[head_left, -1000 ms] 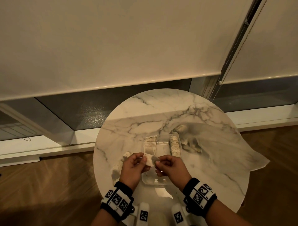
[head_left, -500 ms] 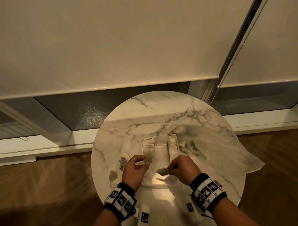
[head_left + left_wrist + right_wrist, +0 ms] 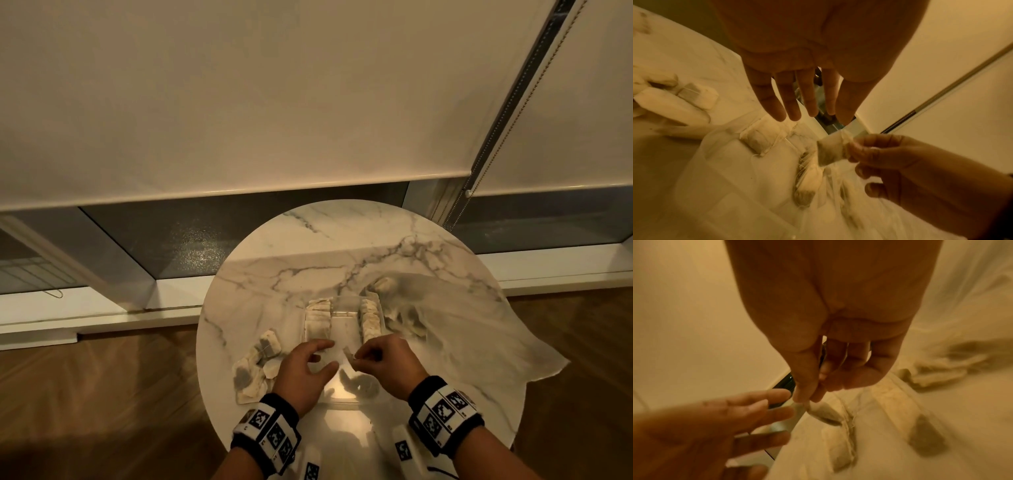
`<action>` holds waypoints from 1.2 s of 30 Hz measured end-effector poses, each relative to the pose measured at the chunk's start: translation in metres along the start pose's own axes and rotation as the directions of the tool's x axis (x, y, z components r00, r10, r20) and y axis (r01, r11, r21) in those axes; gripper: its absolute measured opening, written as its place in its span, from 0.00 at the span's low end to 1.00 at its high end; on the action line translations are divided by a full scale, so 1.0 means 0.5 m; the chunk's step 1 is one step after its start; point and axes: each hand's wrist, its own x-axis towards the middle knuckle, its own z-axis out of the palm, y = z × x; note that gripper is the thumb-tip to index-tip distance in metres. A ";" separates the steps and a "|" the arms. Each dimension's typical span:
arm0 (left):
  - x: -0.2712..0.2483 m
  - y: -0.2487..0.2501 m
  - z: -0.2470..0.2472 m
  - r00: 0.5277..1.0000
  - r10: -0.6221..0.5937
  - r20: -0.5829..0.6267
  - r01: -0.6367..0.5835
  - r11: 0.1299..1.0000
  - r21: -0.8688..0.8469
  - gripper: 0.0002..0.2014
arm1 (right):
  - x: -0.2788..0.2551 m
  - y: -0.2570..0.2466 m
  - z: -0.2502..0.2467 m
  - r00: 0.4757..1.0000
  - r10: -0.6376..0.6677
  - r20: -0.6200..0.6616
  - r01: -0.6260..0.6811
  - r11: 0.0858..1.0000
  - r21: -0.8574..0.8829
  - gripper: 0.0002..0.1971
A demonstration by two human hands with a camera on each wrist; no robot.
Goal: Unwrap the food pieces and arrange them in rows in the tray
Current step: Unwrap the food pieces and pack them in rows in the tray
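Note:
A clear plastic tray sits mid-table with one row of pale food pieces down its left side and another row down its right. My right hand pinches one small unwrapped piece by its top, just above the tray's near end. My left hand hovers beside it with straight, spread fingers and holds nothing. In the right wrist view the pinched piece hangs below my fingertips.
A heap of empty pale wrappers lies left of the tray. A large crumpled clear plastic sheet with more pieces under it covers the table's right side. The round marble table stands against a window with lowered blinds.
Both hands held one piece together; they have pulled apart. The left hand has let go and opened, while the right keeps the piece above the tray.

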 end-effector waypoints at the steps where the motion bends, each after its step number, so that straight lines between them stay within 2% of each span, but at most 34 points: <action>1: 0.000 -0.001 0.003 0.999 0.021 0.027 -0.021 1.000 0.021 0.15 | 0.001 -0.003 0.001 0.999 -0.016 0.031 0.015 0.999 0.030 0.04; 4: 0.000 0.009 0.011 0.994 0.067 0.082 -0.072 0.996 0.052 0.11 | 0.000 -0.011 0.002 0.997 -0.063 0.047 0.054 0.985 0.165 0.03; 7: 0.004 0.010 0.011 0.995 0.077 0.062 -0.080 0.995 0.055 0.09 | -0.001 -0.017 0.001 0.994 -0.087 0.058 0.075 0.978 0.193 0.01; 9: 0.005 0.009 0.008 0.993 0.091 0.070 -0.095 0.994 0.059 0.11 | -0.001 -0.016 -0.001 0.991 -0.113 0.069 0.098 0.977 0.189 0.01; 11: 0.009 0.002 0.006 0.990 0.105 0.097 -0.112 0.991 0.073 0.13 | -0.002 -0.013 -0.002 0.988 -0.123 0.088 0.106 0.978 0.177 0.01; 14: 0.012 -0.003 0.003 0.981 0.144 0.133 -0.157 0.983 0.094 0.06 | -0.003 -0.014 -0.001 0.985 -0.129 0.117 0.111 0.983 0.149 0.01; 20: 0.011 -0.013 -0.006 0.985 0.116 0.125 -0.127 0.988 0.082 0.04 | -0.011 -0.018 0.002 0.988 -0.119 0.094 0.125 0.991 -0.052 0.04; 24: 0.009 -0.019 -0.013 0.984 0.097 0.151 -0.107 0.993 0.059 0.04 | -0.014 -0.023 0.011 0.988 -0.105 0.113 0.117 0.989 -0.096 0.05; 26: 0.007 -0.024 -0.020 0.992 0.078 0.097 -0.087 0.992 0.091 0.06 | -0.011 -0.022 0.015 0.996 -0.074 0.050 0.082 0.983 -0.166 0.05; 27: 0.005 -0.026 -0.025 0.996 0.058 0.069 -0.065 0.993 0.103 0.07 | -0.008 -0.017 0.014 0.998 -0.053 -0.042 0.043 0.975 -0.217 0.06; 29: 0.007 -0.035 -0.034 0.999 0.025 0.037 -0.028 0.996 0.086 0.07 | -0.004 -0.011 0.005 0.961 -0.042 -0.273 -0.046 0.951 -0.307 0.08; 30: 0.008 -0.041 -0.039 0.999 0.016 0.032 -0.018 0.997 0.080 0.07 | -0.003 -0.007 0.002 0.946 -0.048 -0.320 -0.069 0.936 -0.345 0.09; 31: 0.009 -0.047 -0.044 0.999 0.009 0.034 -0.011 0.997 0.080 0.07 | -0.002 -0.006 0.000 0.958 -0.038 -0.284 -0.075 0.923 -0.377 0.09; 33: 0.008 -0.055 -0.051 0.999 0.001 0.041 -0.004 0.997 0.077 0.07 | -0.004 -0.010 0.008 0.994 0.017 -0.107 -0.059 0.915 -0.399 0.07; 34: 0.007 -0.057 -0.053 0.999 -0.004 0.048 0.001 0.997 0.072 0.07 | -0.007 -0.012 0.015 0.997 0.043 -0.059 -0.064 0.912 -0.406 0.07; 36: 0.006 -0.060 -0.056 0.998 -0.010 0.067 0.005 0.997 0.079 0.08 | -0.012 -0.012 0.026 0.996 0.041 -0.081 -0.074 0.884 -0.461 0.08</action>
